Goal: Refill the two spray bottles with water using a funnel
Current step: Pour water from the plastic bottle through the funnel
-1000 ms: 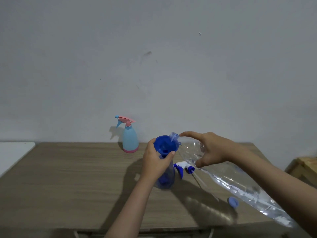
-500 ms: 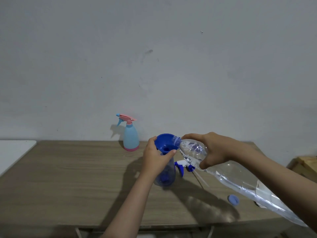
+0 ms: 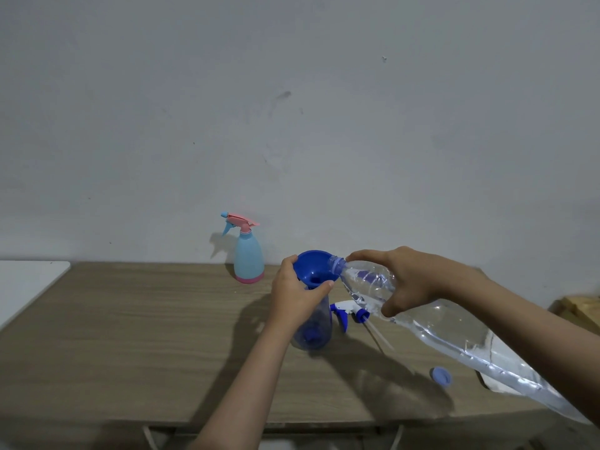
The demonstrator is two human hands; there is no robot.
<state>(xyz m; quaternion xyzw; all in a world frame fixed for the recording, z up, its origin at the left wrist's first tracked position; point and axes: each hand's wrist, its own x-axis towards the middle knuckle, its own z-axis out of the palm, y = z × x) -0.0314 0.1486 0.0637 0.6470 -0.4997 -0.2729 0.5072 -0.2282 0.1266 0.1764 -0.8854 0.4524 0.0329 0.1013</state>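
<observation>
A clear blue spray bottle stands open on the wooden table with a blue funnel in its neck. My left hand grips the bottle's neck and the funnel's rim. My right hand grips the shoulder of a large clear water bottle, tilted so its open mouth rests over the funnel's right edge. The removed blue-and-white spray head lies on the table just right of the bottle. A light blue spray bottle with a pink trigger stands capped by the wall.
A pale blue bottle cap lies near the table's front right. A white surface adjoins the table on the left. A wooden object sits at the far right. A white sheet shows under the water bottle.
My right hand has tipped the water bottle so that its base sits higher and its mouth now rests on the funnel's rim. My left hand keeps its grip on the bottle and funnel.
</observation>
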